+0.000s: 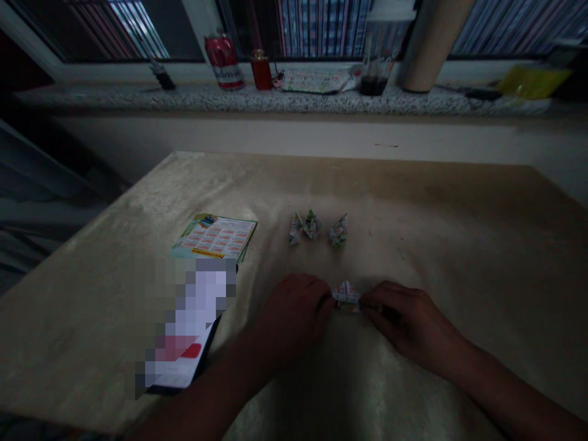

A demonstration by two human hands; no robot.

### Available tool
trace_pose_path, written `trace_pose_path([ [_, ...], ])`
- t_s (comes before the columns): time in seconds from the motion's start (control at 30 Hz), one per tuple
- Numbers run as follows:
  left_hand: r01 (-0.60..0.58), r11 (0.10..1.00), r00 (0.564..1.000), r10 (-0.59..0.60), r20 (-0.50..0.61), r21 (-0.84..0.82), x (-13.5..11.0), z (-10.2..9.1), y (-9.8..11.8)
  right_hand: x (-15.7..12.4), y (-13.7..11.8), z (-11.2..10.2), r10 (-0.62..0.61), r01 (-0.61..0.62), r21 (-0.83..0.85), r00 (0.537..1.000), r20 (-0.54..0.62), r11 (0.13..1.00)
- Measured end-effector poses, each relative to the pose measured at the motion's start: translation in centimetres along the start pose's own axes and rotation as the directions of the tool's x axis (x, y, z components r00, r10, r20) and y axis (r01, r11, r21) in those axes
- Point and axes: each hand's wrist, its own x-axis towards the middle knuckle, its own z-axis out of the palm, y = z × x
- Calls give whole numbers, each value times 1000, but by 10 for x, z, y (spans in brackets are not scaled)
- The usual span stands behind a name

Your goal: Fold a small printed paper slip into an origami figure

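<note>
White paper with reddish and greenish print, folded into a small peaked piece (pixel 346 295), sits between the two hands near the front of the broad, dull beige surface (pixel 459 245). Fingers of the left hand (pixel 301 312) are drawn in narrow at its left corner; the right hand (pixel 404 312) pinches the opposite corner, thumb and fingertips close together. Beyond them stand three small folded shapes of similar printed paper (pixel 339 231), two near each other and one a little apart on the right. Stacked green-edged printed cards (pixel 215 236) and a dark-rimmed phone with a lit screen (pixel 177 372) lie to the left.

The step in hand looks like creasing or shaping the fold; the next move seems to call for an even grip on both corners, pressing lightly so the thin paper neither tears nor skews.
</note>
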Motion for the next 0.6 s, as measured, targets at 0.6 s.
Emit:
trace_pose_path([
  [0.6,-42,973,998,32,47,229,0,5,11,-2,2,5,-86,83,-180,996,-5,980],
])
